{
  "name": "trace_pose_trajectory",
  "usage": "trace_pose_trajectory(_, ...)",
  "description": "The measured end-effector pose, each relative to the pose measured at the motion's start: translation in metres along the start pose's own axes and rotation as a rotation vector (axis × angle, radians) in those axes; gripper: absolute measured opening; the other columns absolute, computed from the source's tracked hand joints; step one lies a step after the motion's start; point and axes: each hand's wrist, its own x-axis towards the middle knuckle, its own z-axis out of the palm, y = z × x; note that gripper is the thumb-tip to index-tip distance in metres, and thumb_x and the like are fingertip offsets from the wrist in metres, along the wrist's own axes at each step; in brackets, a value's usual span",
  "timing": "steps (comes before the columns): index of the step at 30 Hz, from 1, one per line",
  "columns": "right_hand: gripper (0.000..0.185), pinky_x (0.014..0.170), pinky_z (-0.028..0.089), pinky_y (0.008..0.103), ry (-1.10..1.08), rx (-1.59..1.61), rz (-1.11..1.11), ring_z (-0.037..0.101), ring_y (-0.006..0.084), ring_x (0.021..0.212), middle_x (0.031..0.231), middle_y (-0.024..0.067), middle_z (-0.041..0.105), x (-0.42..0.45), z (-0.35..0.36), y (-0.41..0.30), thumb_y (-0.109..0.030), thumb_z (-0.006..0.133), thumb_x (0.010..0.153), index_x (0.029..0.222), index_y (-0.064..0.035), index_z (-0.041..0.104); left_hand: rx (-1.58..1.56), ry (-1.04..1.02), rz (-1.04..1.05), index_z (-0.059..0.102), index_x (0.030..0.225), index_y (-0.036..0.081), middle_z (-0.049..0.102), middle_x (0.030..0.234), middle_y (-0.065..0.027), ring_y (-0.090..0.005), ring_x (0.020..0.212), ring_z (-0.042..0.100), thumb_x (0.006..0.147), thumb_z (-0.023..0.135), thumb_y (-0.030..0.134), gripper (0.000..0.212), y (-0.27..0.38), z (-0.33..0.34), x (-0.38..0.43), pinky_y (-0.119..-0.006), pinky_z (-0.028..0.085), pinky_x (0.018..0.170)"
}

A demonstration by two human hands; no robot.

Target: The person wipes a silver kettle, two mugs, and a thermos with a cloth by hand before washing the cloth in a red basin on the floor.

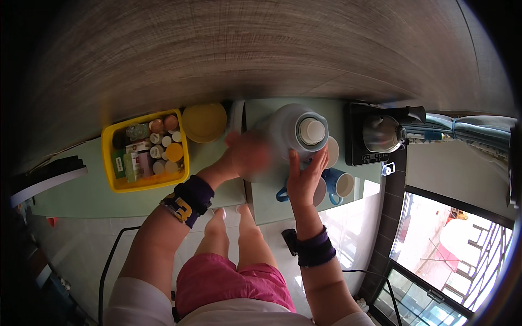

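In front of me is a pale grey-blue vacuum jug, its mouth holding a white stopper. My right hand grips its near side, thumb and fingers spread just below the rim. At the left of the jug my left hand is badly blurred, so its fingers and any hold cannot be made out. A blue mug with a pale inside stands right of my right hand. Another mug is partly hidden behind that hand, and a blue handle shows on its left.
On the left, a yellow plastic basket holds small bottles, jars and boxes beside a round yellow lid. To the right, a steel kettle sits on a black cooktop. The pale green countertop ends near my legs; a wood-grain surface lies beyond.
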Motion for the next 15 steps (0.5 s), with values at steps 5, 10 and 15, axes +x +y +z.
trace_pose_trajectory(5, 0.07, 0.099, 0.025, 0.0421, -0.004, -0.021, 0.007, 0.031, 0.0363, 0.12, 0.132, 0.0196, 0.033, 0.0, -0.002, 0.003, -0.02, 0.062, 0.077, 0.132, 0.0001, 0.023, 0.33, -0.235, -0.165, 0.056, 0.093, 0.008, 0.052, 0.091, -0.0044, -0.019, 0.092, 0.046, 0.067, 0.061, 0.003, 0.027, -0.001, -0.001, 0.003, -0.029, 0.036, 0.082)
trace_pose_trajectory(10, 0.07, 0.099, 0.025, 0.0423, 0.01, -0.027, -0.016, 0.031, 0.0363, 0.12, 0.131, 0.0205, 0.033, 0.002, -0.001, 0.002, -0.02, 0.062, 0.077, 0.132, 0.0, 0.023, 0.014, -0.031, -0.065, 0.056, 0.092, 0.008, 0.051, 0.086, -0.0059, -0.0179, 0.091, 0.048, 0.065, 0.066, 0.007, 0.028, -0.041, 0.01, -0.018, -0.028, 0.041, 0.075)
trace_pose_trajectory(15, 0.07, 0.099, 0.025, 0.0422, 0.003, -0.021, -0.005, 0.031, 0.0365, 0.12, 0.131, 0.0205, 0.033, 0.0, 0.002, 0.001, -0.021, 0.061, 0.078, 0.132, 0.0004, 0.023, -0.445, 0.317, -0.126, 0.05, 0.101, 0.002, 0.047, 0.098, -0.0079, -0.0145, 0.091, 0.048, 0.076, 0.057, 0.0, 0.026, -0.111, 0.048, -0.067, -0.024, 0.042, 0.075)
